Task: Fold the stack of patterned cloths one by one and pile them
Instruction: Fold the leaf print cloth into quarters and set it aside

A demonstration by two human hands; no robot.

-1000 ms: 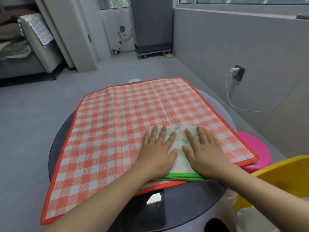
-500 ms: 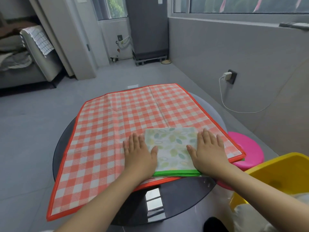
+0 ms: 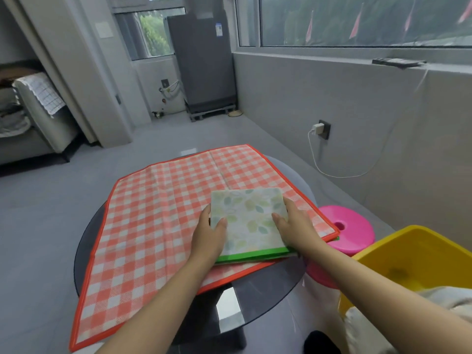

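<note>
A folded leaf-patterned cloth with a green border [image 3: 246, 221] lies on a large red-and-white checked cloth [image 3: 158, 215] spread flat over a round dark glass table [image 3: 255, 300]. My left hand [image 3: 208, 236] grips the folded cloth's left edge, thumb on top and fingers tucked beneath. My right hand [image 3: 293, 224] holds its right edge the same way, thumb lying on the leaf pattern. The folded cloth sits near the checked cloth's near right corner.
A pink round stool [image 3: 350, 231] stands right of the table. A yellow tub [image 3: 413, 267] with pale fabric in it sits at the near right. A charger cable [image 3: 332, 172] hangs from the wall socket. Grey floor surrounds the table.
Both hands slid off the top of the folded cloth to its left and right edges and now grip them. The camera has tilted up.
</note>
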